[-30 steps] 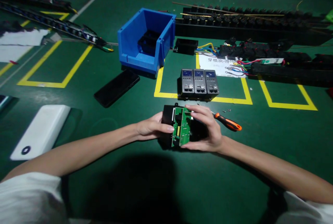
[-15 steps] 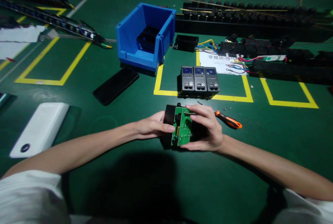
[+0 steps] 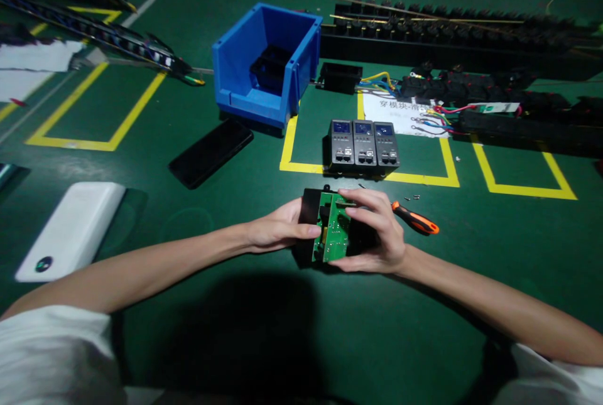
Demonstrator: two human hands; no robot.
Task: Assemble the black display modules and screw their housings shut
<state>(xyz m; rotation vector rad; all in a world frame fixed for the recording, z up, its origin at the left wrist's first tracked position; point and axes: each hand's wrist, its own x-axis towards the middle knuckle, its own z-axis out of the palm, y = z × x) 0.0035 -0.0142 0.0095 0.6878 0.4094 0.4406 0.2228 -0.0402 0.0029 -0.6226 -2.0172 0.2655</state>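
Both of my hands grip one black module housing (image 3: 311,207) with a green circuit board (image 3: 333,233) seated in its open top. My left hand (image 3: 276,235) holds the housing's left side, thumb against the board's edge. My right hand (image 3: 377,232) wraps the right side, fingers lying across the top of the board and thumb under its near edge. The module rests just above the green table, in front of me.
An orange-handled screwdriver (image 3: 414,218) and small screws (image 3: 411,197) lie right of my hands. Three finished modules (image 3: 363,146) stand behind, with a blue bin (image 3: 264,66), a black phone (image 3: 210,152), a white device (image 3: 70,229) and black power strips with wires (image 3: 471,103).
My hands and the module have stayed in place; my right fingers have shifted slightly over the board. The view has drifted a little.
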